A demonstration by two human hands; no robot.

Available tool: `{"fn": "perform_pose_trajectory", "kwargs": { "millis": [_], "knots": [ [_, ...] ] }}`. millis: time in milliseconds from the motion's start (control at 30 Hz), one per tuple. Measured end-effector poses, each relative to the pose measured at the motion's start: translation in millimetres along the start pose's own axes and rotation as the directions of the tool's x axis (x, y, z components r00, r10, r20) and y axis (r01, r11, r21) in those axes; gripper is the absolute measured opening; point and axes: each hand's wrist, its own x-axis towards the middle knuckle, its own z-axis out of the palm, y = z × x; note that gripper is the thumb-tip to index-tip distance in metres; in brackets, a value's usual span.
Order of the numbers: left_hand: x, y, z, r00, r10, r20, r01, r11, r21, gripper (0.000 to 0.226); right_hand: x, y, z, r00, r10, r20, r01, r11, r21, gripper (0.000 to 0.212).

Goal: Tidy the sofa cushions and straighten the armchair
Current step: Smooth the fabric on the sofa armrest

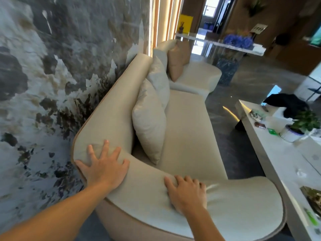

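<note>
A grey and white marbled wall [52, 75] fills the left of the frame, and I see a cream sofa [187, 133] running along it from the bottom edge up toward the centre top. My left hand [104, 166] lies flat on the sofa's curved near arm at lower left, fingers [106, 145] spread open, gripping nothing. My right hand [188, 193] rests on the same arm at lower centre, fingers loosely bent and pressing into the fabric, nothing held. Two cream cushions [149, 126] lean upright against the sofa back in the middle of the frame, one behind the other. Beyond them, near the top centre, a tan cushion [177, 61] stands on a cream armchair [196, 75]. At the right edge a white worktop [278, 157] carries a potted plant [298, 126] and a black cloth [288, 103].
</note>
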Motion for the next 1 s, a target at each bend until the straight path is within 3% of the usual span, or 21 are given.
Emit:
{"fn": "perform_pose_trajectory", "kwargs": {
  "millis": [200, 467, 567, 767, 1000],
  "knots": [
    [22.8, -52.9, -8.9, 1.0, 0.018, 0.004, -0.018, 0.999, 0.033, 0.067, -11.6, -55.9, 13.4, 1.0, 0.014, 0.003, -0.014, 0.999, 0.038, 0.074],
    [46.8, -117.5, -24.5, 0.998, 0.056, 0.021, -0.057, 0.997, 0.048, 0.063, -31.7, -125.4, 41.9, 0.991, 0.086, -0.101, -0.082, 0.996, 0.035, 0.071],
    [44.0, -121.7, -24.3, 0.996, 0.082, 0.024, -0.083, 0.995, 0.059, 0.066, -34.6, -129.8, 42.4, 0.983, 0.118, -0.144, -0.116, 0.993, 0.025, 0.07],
    [50.0, -117.0, -13.0, 0.983, 0.149, -0.103, -0.143, 0.988, 0.062, 0.064, -27.8, -130.5, 41.6, 0.986, 0.081, -0.149, -0.079, 0.997, 0.022, 0.072],
    [50.9, -118.2, -12.5, 0.976, 0.205, -0.071, -0.198, 0.976, 0.094, 0.064, -26.2, -133.1, 39.1, 0.986, 0.104, -0.131, -0.099, 0.994, 0.044, 0.072]
  ]
}}
